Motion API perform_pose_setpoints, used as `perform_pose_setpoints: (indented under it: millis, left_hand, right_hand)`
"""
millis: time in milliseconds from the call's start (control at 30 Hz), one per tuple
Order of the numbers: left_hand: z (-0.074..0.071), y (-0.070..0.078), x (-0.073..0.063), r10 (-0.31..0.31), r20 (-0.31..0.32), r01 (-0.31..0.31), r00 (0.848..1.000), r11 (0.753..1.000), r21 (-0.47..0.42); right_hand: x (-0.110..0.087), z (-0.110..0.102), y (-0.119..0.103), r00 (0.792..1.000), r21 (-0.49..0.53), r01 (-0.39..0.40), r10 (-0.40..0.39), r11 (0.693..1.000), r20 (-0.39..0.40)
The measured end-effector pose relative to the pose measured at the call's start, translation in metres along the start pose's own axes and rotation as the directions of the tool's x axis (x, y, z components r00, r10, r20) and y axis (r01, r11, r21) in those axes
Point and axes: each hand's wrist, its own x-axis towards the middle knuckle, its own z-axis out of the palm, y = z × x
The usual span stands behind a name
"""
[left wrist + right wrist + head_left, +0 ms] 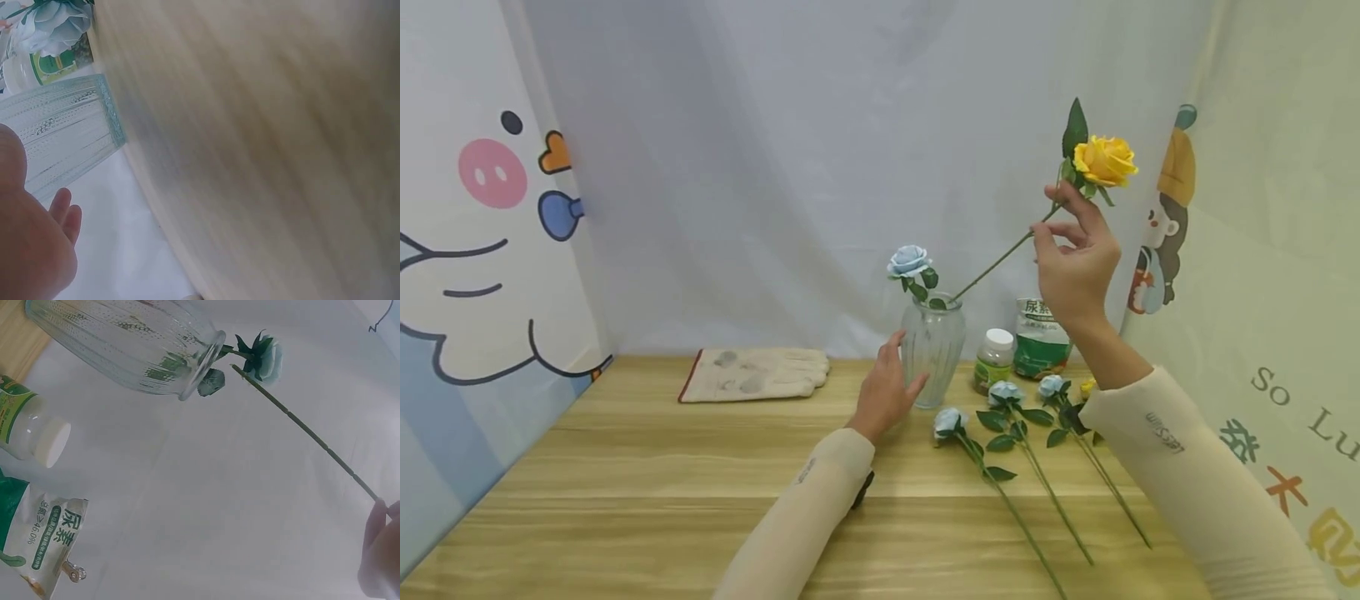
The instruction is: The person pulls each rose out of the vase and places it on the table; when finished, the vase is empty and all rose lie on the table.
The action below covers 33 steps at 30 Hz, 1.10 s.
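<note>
My right hand (1077, 262) pinches the stem of a yellow rose (1105, 161) between thumb and fingers, high at the right. The stem (312, 437) slants down to the mouth of a clear ribbed glass vase (931, 354); in the right wrist view its cut end sits just outside the rim. One light blue rose (910, 262) stands in the vase, its leaves at the rim. My left hand (883, 392) is at the vase's left side, thumb in front and fingers extended; whether it touches the glass I cannot tell. The left wrist view shows the vase's base (111, 112) on the table.
Several roses lie at the right, including a blue rose (951, 423) nearest the vase. Behind them stand a white-capped jar (994, 360) and a green-and-white bag (1041, 342), with a clip (74, 571). White gloves (756, 373) lie at the back left of the wooden table (647, 500).
</note>
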Motion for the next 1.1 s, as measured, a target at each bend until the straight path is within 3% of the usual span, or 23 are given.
perform_pose_setpoints:
  millis: [267, 367, 500, 567, 700, 800, 933, 1100]
  left_hand:
    - [-0.002, 0.002, 0.002, -0.010, 0.037, 0.009, 0.999, 1.000, 0.009]
    - [0.001, 0.005, 0.000, -0.079, 0.074, 0.083, 0.994, 0.996, -0.046]
    - [0.006, 0.010, -0.007, -0.193, 0.132, 0.212, 0.972, 0.965, -0.154]
    - [0.008, 0.012, -0.010, -0.220, 0.130, 0.242, 0.967, 0.953, -0.181]
    - [0.010, 0.017, -0.012, -0.229, 0.099, 0.244, 0.968, 0.953, -0.181]
    - [0.010, 0.019, -0.010, -0.242, 0.089, 0.254, 0.966, 0.952, -0.171]
    - [0.006, 0.019, -0.004, -0.257, 0.076, 0.266, 0.963, 0.952, -0.150]
    - [0.002, 0.018, 0.001, -0.265, 0.085, 0.275, 0.961, 0.951, -0.143]
  right_hand:
    - [-0.012, -0.015, -0.019, 0.998, 0.101, 0.054, -0.055, 0.993, 0.012]
    - [-0.020, -0.018, -0.022, 0.996, 0.141, 0.077, -0.083, 0.987, 0.034]
    - [-0.032, -0.021, -0.024, 0.995, 0.208, 0.078, -0.090, 0.975, 0.050]
    - [-0.038, -0.024, -0.025, 0.993, 0.217, 0.079, -0.096, 0.973, 0.067]
    - [-0.051, -0.029, -0.025, 0.984, 0.215, 0.073, -0.106, 0.974, 0.146]
    - [-0.060, -0.034, -0.026, 0.960, 0.190, 0.039, -0.090, 0.981, 0.267]
    - [-0.073, -0.041, -0.027, 0.899, 0.147, -0.062, -0.009, 0.987, 0.437]
    - [-0.089, -0.046, -0.021, 0.831, 0.089, -0.155, 0.081, 0.984, 0.551]
